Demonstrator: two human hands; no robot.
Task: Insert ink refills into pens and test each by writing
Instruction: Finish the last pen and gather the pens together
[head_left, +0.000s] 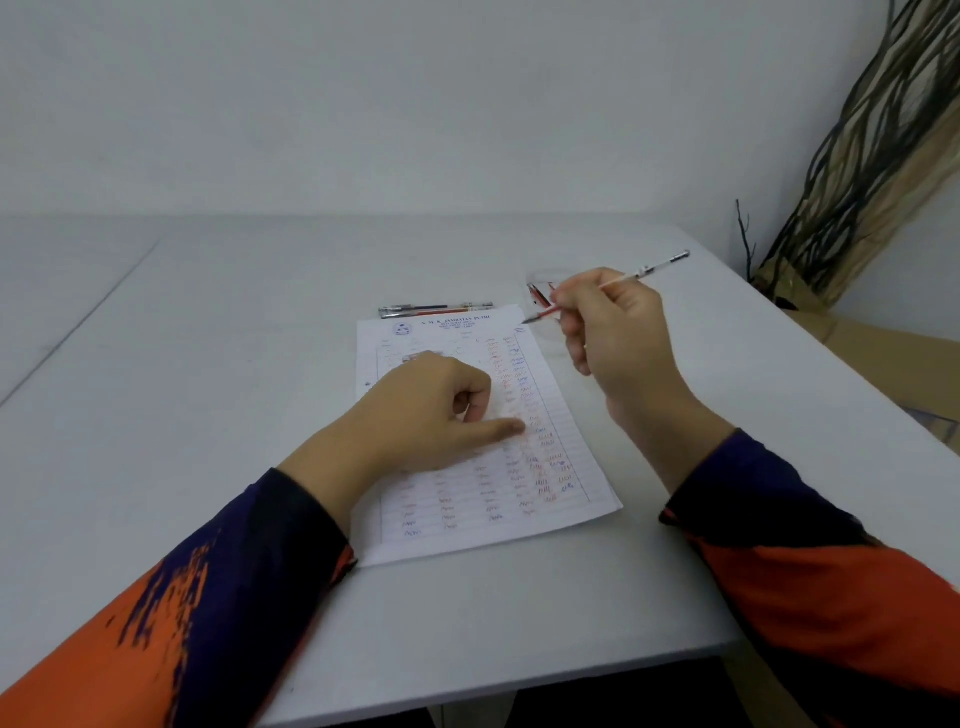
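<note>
A: Where is the pen right now?

B: The red pen (613, 283) is in the right hand (610, 332), held up off the tabletop (218, 364) near its right edge. The fingers are curled round the barrel, the tip points down and left toward the top right corner of the paper (566, 447), and the far end sticks out up and to the right, past the hand.

A: Is the tip touching the sheet?

B: It sits just above or beside that corner; I cannot tell whether it touches.

A: And the left hand?

B: The left hand (441, 410) rests on the paper, around the middle of the sheet. Its fingers are curled in and hold nothing, and the thumb lies stretched out to the right, flat on the lines.

A: What is on the sheet?

B: It is a lined sheet with a printed heading and columns of short red and blue scribbles, mostly down its right half. It lies slightly turned, toward the near edge of the tabletop.

A: Anything else nearby?

B: Two more pens (436, 309) lie side by side just beyond the paper's top edge. More red pens or refills (537, 296) lie behind the right hand, apparently in a clear container, too blurred to say more.
</note>
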